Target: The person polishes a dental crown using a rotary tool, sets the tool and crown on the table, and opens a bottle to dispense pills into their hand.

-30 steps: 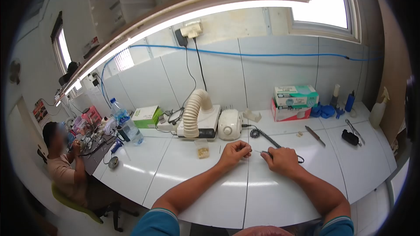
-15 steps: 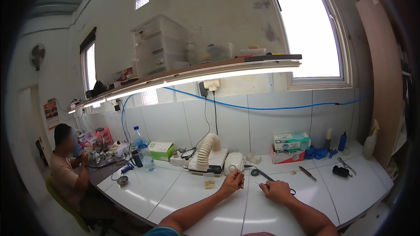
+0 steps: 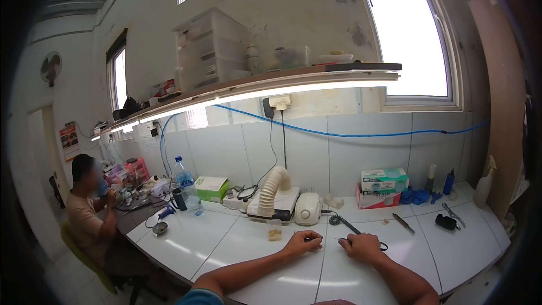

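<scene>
My right hand (image 3: 362, 247) is closed around a slim rotary handpiece, mostly hidden by the fingers, whose thin tip points left. A dark coiled cord (image 3: 351, 226) runs from near this hand to a white control box (image 3: 308, 209). Just left of the tip, my left hand (image 3: 303, 243) is closed in a pinch; whatever it holds is too small to make out. A small clear container with yellowish pieces (image 3: 274, 232) stands beyond my left hand.
A white unit with a ribbed hose (image 3: 272, 198) stands at the back. Glove boxes (image 3: 383, 187), a knife-like tool (image 3: 403, 223) and pliers (image 3: 453, 215) lie to the right. A water bottle (image 3: 188, 187) and small metal bowl (image 3: 160, 228) are left. Another person (image 3: 89, 209) sits far left.
My left hand has lowered toward the table and turned, its pinch now level with the handpiece tip. The right hand stays nearly in place. The view has shifted slightly.
</scene>
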The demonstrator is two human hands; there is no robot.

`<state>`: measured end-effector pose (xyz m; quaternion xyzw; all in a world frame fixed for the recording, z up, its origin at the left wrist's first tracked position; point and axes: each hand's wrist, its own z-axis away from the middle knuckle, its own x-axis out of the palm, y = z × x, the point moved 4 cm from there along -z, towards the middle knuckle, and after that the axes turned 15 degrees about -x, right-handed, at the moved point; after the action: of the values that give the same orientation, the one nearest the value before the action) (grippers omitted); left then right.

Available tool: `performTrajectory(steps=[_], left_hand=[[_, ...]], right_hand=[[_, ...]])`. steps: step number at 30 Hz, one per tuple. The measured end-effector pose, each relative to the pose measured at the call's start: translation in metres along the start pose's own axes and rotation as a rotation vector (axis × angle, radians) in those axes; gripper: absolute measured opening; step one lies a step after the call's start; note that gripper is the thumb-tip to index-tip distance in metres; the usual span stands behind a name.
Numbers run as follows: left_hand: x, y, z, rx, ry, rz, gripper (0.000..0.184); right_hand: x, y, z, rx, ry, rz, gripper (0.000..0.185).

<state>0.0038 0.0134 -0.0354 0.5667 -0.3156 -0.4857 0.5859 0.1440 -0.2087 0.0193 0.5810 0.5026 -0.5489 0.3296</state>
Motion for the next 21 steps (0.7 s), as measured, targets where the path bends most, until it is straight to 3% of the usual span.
performTrajectory(steps=[4, 10, 16, 21], left_hand=[[0.003, 0.005, -0.009, -0.055, -0.114, 0.015, 0.032], [0.0, 0.01, -0.004, -0.004, -0.114, 0.145, 0.042], [-0.012, 0.003, -0.002, 0.017, -0.035, 0.436, 0.029], [-0.012, 0.006, -0.002, 0.051, -0.059, 0.436, 0.029]], right_hand=[[-0.003, -0.003, 0.001, -0.007, 0.003, 0.007, 0.058], [-0.003, -0.003, -0.002, -0.041, 0.069, 0.012, 0.053], [0.004, 0.0, -0.004, -0.048, 0.053, 0.013, 0.052], [0.002, 0.001, -0.009, -0.037, 0.031, 0.028, 0.052]])
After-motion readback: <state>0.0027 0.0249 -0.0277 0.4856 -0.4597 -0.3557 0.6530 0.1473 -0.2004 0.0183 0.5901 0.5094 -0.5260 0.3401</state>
